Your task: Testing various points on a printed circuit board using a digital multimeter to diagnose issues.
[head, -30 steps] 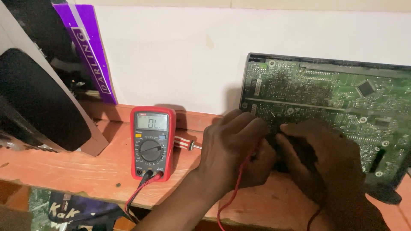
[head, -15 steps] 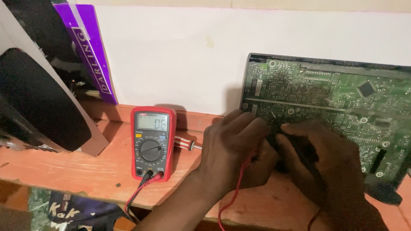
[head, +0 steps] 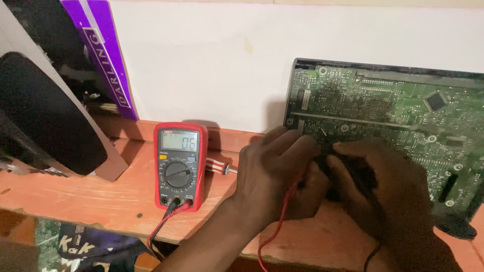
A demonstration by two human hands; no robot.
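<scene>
Circuit board (head: pixel 403 116) leans upright against the white wall, lower edge just behind both hands. Left hand (head: pixel 277 171) clenched on a red probe lead (head: pixel 275 231); right hand (head: pixel 383 191) grips a black probe (head: pixel 353 174), tips hidden at the board. Probing looks under way; multimeter (head: pixel 180 166), red-cased, left of the left grip on the bench (head: pixel 75 196), display lit. Farther left, purple lettered strip (head: pixel 108 60) slants against the wall.

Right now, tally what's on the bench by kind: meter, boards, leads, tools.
Multimeter, red case: 1
Green circuit board, propped against the wall: 1
Test leads: 2, one red lead, one black lead
Screwdriver, only partly visible behind the meter: 1
Hands at the board: 2, left hand, right hand
Total: 7
</scene>
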